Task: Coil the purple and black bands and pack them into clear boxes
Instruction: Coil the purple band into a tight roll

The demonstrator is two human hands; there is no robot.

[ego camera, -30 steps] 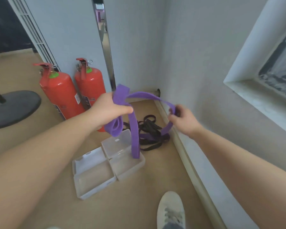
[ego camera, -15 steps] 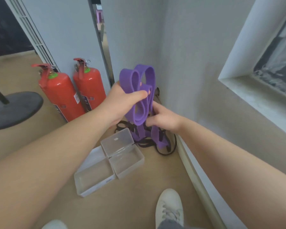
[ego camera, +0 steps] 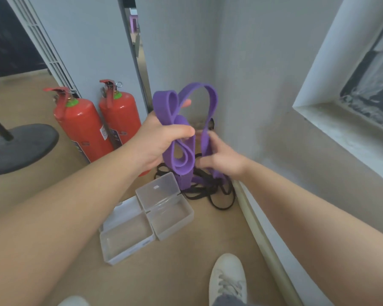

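Both hands have hold of the wide purple elastic band [ego camera: 164, 107] in mid-air, above the floor. The left hand [ego camera: 157, 142] has thumb and fingers curled round several stacked folds of it, with loops standing out above and below the fist and one fingertip showing behind the upper loops. The right hand [ego camera: 219, 160], just beside it and somewhat blurred, has its fingers closed on a single strand that arches over from the top of the bundle. Below both hands the band's loose length hangs down to the floor.

Nearest the camera, a white laced shoe [ego camera: 228, 277] stands on the beige floor [ego camera: 186, 261], with a second pale shoe tip [ego camera: 73, 301] at the bottom edge. Beyond them lie two clear rectangular plastic boxes side by side and touching, both with hinged lids open: the nearer box [ego camera: 126, 237] to the left and the farther box [ego camera: 168, 213] to the right. Neither holds a band.

Just behind the farther box a tangle of thin black bands [ego camera: 210, 195] lies on the floor in the corner, against the pale skirting board [ego camera: 259, 228]; the purple band's hanging end comes down onto it.

Farther left, two red cylindrical fire extinguishers [ego camera: 84, 129] stand together against the grey wall [ego camera: 86, 40]. A round black stand base [ego camera: 16, 146] sits at the left edge. On the right, a white window ledge [ego camera: 341, 120] juts from the wall.
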